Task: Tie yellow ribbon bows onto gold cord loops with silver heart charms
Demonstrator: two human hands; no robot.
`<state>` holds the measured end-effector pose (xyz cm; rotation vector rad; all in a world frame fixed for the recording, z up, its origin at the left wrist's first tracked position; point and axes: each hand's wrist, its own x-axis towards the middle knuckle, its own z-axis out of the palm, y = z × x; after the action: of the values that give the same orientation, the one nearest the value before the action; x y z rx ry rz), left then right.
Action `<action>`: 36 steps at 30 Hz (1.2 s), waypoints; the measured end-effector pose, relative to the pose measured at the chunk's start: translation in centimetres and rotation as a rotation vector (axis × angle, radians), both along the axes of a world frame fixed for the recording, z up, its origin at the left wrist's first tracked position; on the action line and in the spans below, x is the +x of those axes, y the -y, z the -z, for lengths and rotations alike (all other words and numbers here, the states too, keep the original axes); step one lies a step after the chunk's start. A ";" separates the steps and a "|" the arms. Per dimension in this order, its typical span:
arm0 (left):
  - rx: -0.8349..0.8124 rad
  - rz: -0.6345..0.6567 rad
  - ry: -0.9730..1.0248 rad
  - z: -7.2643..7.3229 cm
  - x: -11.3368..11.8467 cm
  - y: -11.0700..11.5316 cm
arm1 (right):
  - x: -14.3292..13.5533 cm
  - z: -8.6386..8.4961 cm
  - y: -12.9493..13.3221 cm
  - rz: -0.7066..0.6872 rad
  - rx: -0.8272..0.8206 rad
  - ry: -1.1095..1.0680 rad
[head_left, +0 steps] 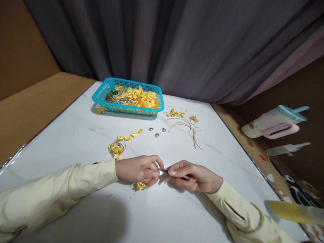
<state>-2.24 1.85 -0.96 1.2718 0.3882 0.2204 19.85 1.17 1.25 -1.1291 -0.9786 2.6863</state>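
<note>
My left hand (141,170) is closed in a pinch over the white table (101,202). What its fingertips hold is too small or hidden to make out. A yellow ribbon bow (140,186) with a thin loop shows just below those fingers; whether it is joined to the pinched thing I cannot tell. My right hand (193,175) grips a slim pointed metal tool (164,170), its tip touching or nearly touching the left fingertips. Beyond the left wrist lie more yellow bows (123,138) and a looped bow piece (116,148). Several silver heart-shaped beads (157,135) rest ahead of both hands.
A blue basket (101,91) of yellow bows, gold cords and silver pieces stands at the back. Loose gold cords (194,138) and looped bows (179,114) lie right of it. At the right edge are a tumbler (263,123), a white nozzle bottle (283,149) and a yellow tube (291,210).
</note>
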 end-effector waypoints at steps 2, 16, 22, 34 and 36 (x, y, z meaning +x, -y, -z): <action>0.009 0.009 -0.004 -0.1 0.0 -0.1 | 0.2 0.1 -0.1 -0.014 -0.020 -0.018; 0.022 -0.002 -0.041 -0.2 -0.1 -0.1 | -0.8 -0.4 0.9 0.072 0.038 0.045; 0.013 0.001 -0.031 -0.2 0.0 -0.1 | -1.2 -0.7 1.3 0.101 0.095 0.084; 0.049 0.007 -0.056 -0.2 -0.1 -0.1 | -1.2 -0.8 0.9 0.071 0.035 0.075; 0.054 0.005 -0.060 -0.3 -0.1 -0.1 | -1.1 -0.7 0.8 0.075 0.030 0.068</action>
<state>-2.32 1.95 -0.69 1.3351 0.4324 0.1899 18.74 0.33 1.97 -1.2332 -0.9624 2.5825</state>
